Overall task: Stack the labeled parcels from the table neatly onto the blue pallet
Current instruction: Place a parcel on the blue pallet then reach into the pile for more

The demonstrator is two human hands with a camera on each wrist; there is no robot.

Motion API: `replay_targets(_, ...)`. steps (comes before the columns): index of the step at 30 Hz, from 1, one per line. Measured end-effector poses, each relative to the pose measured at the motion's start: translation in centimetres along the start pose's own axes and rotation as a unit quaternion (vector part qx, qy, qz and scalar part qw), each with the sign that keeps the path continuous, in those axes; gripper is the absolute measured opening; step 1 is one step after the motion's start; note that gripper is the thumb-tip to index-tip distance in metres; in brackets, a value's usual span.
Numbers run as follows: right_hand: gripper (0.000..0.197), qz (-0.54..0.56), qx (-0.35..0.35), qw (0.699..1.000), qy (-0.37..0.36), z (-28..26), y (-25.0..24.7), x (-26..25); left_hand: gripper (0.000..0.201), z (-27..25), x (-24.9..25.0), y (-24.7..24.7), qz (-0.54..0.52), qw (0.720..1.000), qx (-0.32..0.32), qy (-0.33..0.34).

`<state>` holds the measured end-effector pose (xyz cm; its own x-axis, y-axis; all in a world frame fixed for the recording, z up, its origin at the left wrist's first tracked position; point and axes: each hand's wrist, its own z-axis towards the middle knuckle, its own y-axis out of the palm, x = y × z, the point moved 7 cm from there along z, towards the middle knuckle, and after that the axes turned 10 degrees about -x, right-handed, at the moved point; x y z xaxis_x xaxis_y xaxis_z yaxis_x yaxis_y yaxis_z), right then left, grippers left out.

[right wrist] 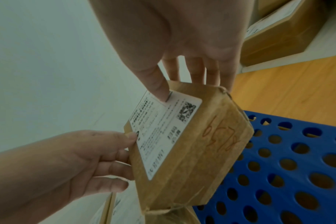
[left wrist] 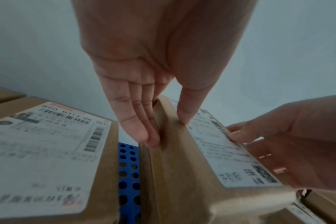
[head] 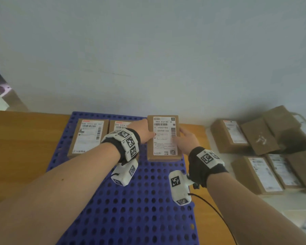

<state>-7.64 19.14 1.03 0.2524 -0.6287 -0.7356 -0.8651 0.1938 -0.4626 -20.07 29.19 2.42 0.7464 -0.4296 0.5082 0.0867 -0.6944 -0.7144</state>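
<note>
On the blue pallet (head: pixel 141 200), to the left of the left hand's fingers, two labelled parcels are seen lying flat: a far-left parcel (head: pixel 88 137), whose label reads roughly "Y773-00", and a second parcel (head: pixel 117 125), largely hidden behind the left wrist, so that only "890 D314" can be made out in the head view. A third parcel (head: pixel 163 137) is held between both hands just above or on the pallet's right part; contact with the pallet cannot be told. Its label begins "190A A161-BB 28", the smaller print being too blurred to read. The left hand (head: pixel 143 130) is pressed against its left side with straight fingers (left wrist: pixel 138 121) along the wall and the thumb on the top edge. The right hand (head: pixel 185 138) grips the right side, thumb on the label, fingers (right wrist: pixel 194 71) wrapped behind. To the right of the right hand's fingers, a heap of parcels (head: pixel 265 147) lies on the table (head: pixel 25 138), partly cut off; at least six are counted.
</note>
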Motion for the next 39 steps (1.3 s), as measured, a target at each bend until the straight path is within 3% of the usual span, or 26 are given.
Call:
replay_targets(13, 0.057, -0.002, -0.057, 0.997, 0.058, 4.4, 1.7, 2.5, 0.027, 2.7, -1.8, 1.7, 0.071, 0.996, -0.003, -0.051)
replay_targets(20, 0.051, -0.054, -0.064, 0.994, 0.062, 5.6, 2.0, 2.5, 0.07, 3.1, -6.2, -0.2, 0.106, 0.982, 0.097, -0.122)
replay_targets(25, 0.057, -0.048, -0.07, 0.995, 0.054, 6.5, 3.1, 2.2, 0.095, 2.2, -10.7, -0.4, 0.03, 0.975, 0.071, -0.206)
replay_targets(28, 0.05, -0.056, -0.073, 0.995, 0.049, 6.7, 3.7, 1.9, 0.099, 2.0, -11.5, 0.0, 0.03, 0.978, 0.056, -0.2)
replay_targets(33, 0.058, -0.075, -0.067, 0.993, 0.059, 6.6, 3.7, 1.9, 0.099, 2.4, -11.6, -0.1, 0.037, 0.979, 0.049, -0.192)
replay_targets(39, 0.056, -0.116, -0.058, 0.99, 0.061, 6.5, 3.7, 1.8, 0.103, 1.2, -14.8, -1.7, -0.005, 0.965, 0.105, -0.239)
